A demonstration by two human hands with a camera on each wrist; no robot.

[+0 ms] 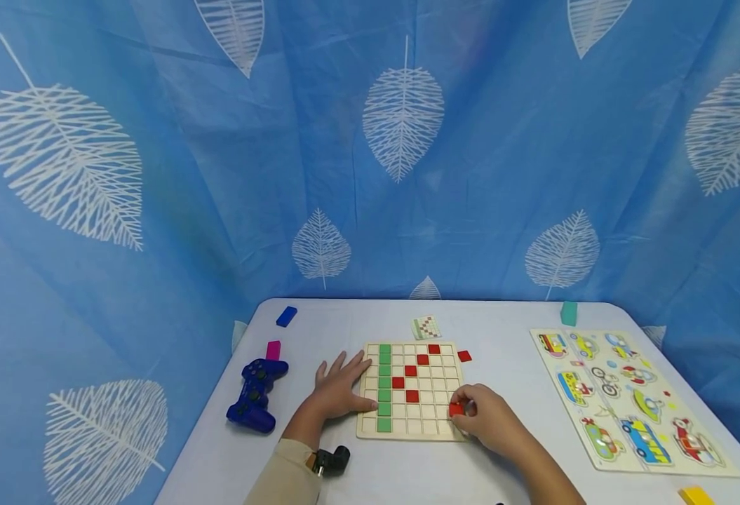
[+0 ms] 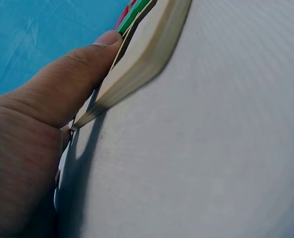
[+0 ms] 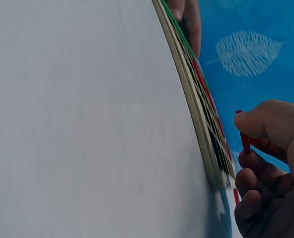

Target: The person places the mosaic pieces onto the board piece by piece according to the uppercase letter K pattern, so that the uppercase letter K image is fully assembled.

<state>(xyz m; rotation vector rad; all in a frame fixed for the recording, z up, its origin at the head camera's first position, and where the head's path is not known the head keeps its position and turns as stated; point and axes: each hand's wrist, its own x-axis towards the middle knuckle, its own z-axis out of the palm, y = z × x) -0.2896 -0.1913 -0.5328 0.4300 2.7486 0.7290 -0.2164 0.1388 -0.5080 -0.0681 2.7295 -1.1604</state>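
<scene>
A wooden grid board (image 1: 433,425) lies on the white table, with a column of green tiles (image 1: 385,372) near its left side. Several red tiles (image 1: 410,370) form a slanting line across its squares, bent at the lower end. My left hand (image 1: 337,391) rests at the board's left edge with fingers spread; its thumb (image 2: 95,54) lies over the rim. Between thumb and fingers my right hand (image 1: 486,419) pinches another red tile (image 3: 245,141), held just above the board's lower right part. One more red tile (image 1: 464,355) lies beside the upper right edge.
Behind the board is a small pattern card (image 1: 426,327). A blue game controller (image 1: 256,395), a pink block (image 1: 273,350) and a blue block (image 1: 286,316) sit at left. To the right are a vehicle puzzle board (image 1: 622,400), a teal block (image 1: 568,313) and a yellow block (image 1: 696,495).
</scene>
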